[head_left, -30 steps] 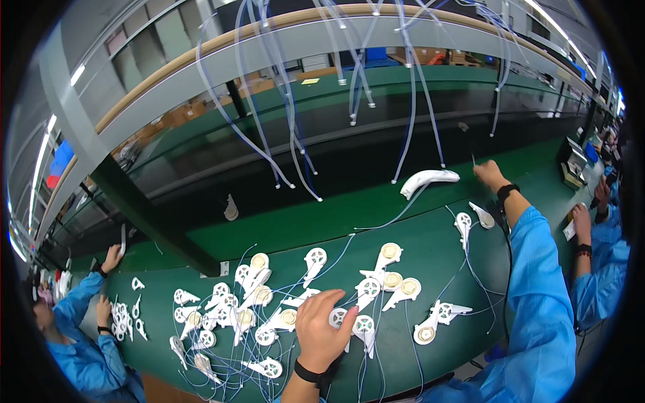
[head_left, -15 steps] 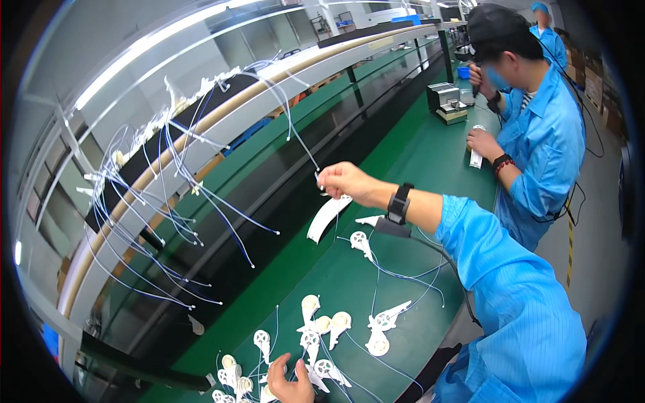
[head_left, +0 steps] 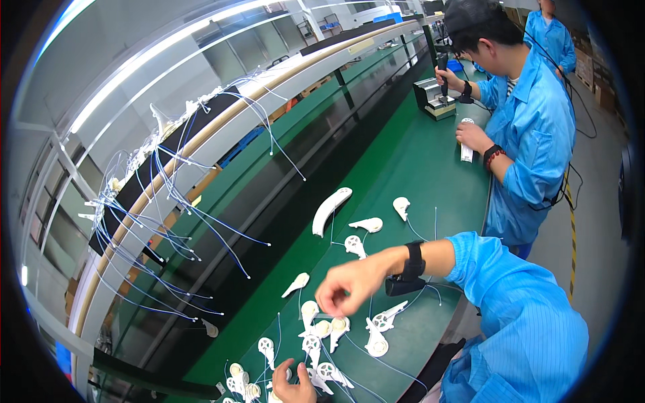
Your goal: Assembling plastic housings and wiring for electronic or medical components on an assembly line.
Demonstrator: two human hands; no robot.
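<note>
My right hand [head_left: 356, 289] hovers over the green bench with its fingers curled into a pinch. A thin greyish piece shows at its fingertips, too blurred to name. Just below lies a cluster of white plastic parts with round spoked hubs [head_left: 311, 344], several with thin blue cables. Low in the picture, my left hand [head_left: 292, 386] rests among these parts, thumb and finger apart; its lower part is cut off by the frame. Beyond the right hand lie a small white part [head_left: 295, 285] and a long curved white part [head_left: 331, 209].
On the left, a raised rail [head_left: 164, 156] carries a black strip [head_left: 138, 185] with many hanging blue and white cables [head_left: 201, 215]. At the right a co-worker [head_left: 531, 127] in blue holds a black driver [head_left: 442, 74] by a metal box [head_left: 433, 99]. Another person [head_left: 551, 40] stands farther back.
My right hand has left a cable hanging from the rail and come down toward the white parts. That cable hangs free. A small white part shows beyond the hand. The co-worker's driver is lower.
</note>
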